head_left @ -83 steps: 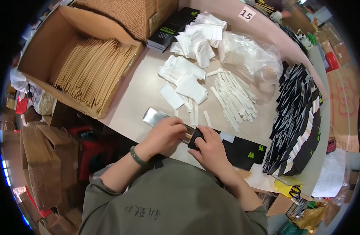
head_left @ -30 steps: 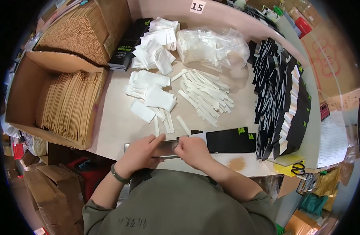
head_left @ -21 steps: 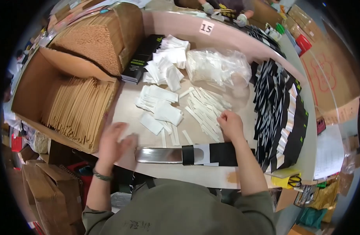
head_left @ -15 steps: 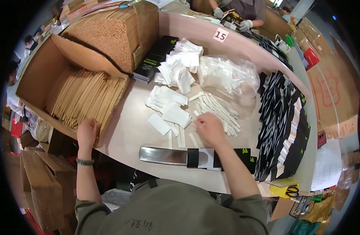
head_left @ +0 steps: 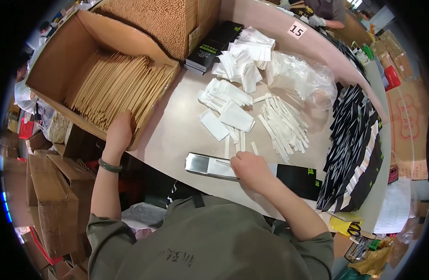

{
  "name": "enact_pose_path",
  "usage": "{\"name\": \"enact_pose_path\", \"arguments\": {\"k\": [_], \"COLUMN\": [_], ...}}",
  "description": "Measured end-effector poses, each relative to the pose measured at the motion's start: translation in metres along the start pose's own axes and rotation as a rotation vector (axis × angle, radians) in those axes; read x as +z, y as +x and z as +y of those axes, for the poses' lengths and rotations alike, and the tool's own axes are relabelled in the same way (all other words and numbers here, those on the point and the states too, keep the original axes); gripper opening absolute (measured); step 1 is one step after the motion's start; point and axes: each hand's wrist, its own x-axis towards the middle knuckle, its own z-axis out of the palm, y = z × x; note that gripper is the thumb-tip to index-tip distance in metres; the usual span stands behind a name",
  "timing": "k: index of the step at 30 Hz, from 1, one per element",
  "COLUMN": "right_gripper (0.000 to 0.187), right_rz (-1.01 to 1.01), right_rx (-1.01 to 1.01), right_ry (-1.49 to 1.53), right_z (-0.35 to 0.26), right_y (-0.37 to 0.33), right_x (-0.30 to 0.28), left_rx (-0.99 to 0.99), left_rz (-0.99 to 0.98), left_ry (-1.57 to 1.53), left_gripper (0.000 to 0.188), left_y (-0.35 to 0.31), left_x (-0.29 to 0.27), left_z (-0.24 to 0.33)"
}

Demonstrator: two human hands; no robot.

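Note:
At the near edge of an open cardboard box (head_left: 51, 79), my left hand (head_left: 119, 133) is on the ends of long wooden chopsticks (head_left: 119, 86), its fingers closed around some of them and partly hidden. My right hand (head_left: 253, 170) is closed over a shiny metal trough (head_left: 196, 163) near the table's front edge. A thin white strip (head_left: 224, 162) runs from its fingertips along the trough. The trough's right end meets a white piece and a black paper sleeve (head_left: 294, 179). Just beyond my right hand lie a pile of white strips (head_left: 284, 128) and flat white packets (head_left: 237, 116).
Behind the open box stands a second box packed with sticks (head_left: 154, 23). A black box (head_left: 214, 46), more white packets (head_left: 245, 58) and a clear plastic bag (head_left: 301, 77) lie farther back. Overlapping black sleeves (head_left: 350, 144) fill the right side. A gloved co-worker (head_left: 324, 18) is beyond the partition.
My right hand has moved from beside the strip pile down to the trough, with a strip now at its fingertips. My left hand reaches slightly farther onto the chopsticks. The whole view has shifted.

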Motion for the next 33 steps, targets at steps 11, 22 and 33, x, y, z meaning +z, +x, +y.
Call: {"name": "enact_pose_path", "arguments": {"k": [11, 22, 33], "right_gripper": [0.02, 0.034, 0.036], "right_rz": [0.31, 0.275, 0.362], "right_rx": [0.036, -0.007, 0.051], "right_ry": [0.19, 0.188, 0.112], "right_z": [-0.025, -0.011, -0.009], "right_y": [-0.031, -0.048, -0.058], "right_x": [-0.005, 0.008, -0.002], "left_rx": [-0.113, 0.434, 0.388], "left_rz": [-0.556, -0.294, -0.226], "left_ry": [-1.228, -0.778, -0.925], "left_gripper": [0.014, 0.012, 0.057], "left_y": [-0.056, -0.048, -0.063], "left_x": [-0.006, 0.043, 0.018], "left_z": [0.097, 0.216, 0.239]}}
